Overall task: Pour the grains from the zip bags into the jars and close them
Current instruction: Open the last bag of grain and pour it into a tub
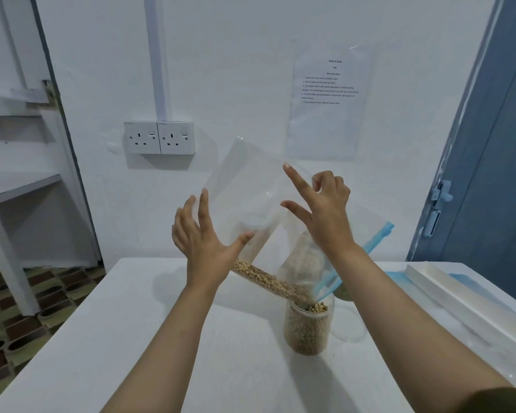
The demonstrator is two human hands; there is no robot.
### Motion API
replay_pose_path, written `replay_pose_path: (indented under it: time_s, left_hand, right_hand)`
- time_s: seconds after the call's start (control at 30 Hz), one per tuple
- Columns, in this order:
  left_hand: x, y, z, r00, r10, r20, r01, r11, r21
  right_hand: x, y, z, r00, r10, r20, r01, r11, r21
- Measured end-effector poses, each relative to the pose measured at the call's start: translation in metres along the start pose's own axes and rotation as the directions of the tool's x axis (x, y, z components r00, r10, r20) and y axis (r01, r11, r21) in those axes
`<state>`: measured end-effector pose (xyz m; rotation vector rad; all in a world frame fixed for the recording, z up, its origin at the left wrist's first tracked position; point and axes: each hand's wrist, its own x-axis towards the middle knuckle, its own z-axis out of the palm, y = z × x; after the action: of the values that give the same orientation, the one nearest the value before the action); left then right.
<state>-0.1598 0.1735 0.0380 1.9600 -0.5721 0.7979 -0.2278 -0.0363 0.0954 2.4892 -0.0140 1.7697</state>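
The clear zip bag [248,186] hung tilted above the bench [167,338], its blue zip mouth [329,286] dipped into the open jar [307,329], and pale round grains [268,280] lay along its low edge down to the rim. The jar stood upright, nearly full. Your left hand [201,242] held the bag's lower side, thumb across the front, fingers behind. Your right hand [325,210] was at the upper edge; its grip I cannot tell, with forefinger and thumb spread and the other fingers curled. A second zip bag [367,234] stood behind, and a white tray [459,296] lay to the right.
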Motion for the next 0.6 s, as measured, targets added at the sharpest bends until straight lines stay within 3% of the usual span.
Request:
replay_pose_path:
  time_s: [0.6]
  left_hand:
    - [0.025, 0.005, 0.014, 0.994, 0.109, -0.014, -0.108, 0.992, 0.062]
  right_hand:
    - [0.001, 0.009, -0.012, 0.997, 0.080, 0.016, -0.080, 0.997, 0.015]
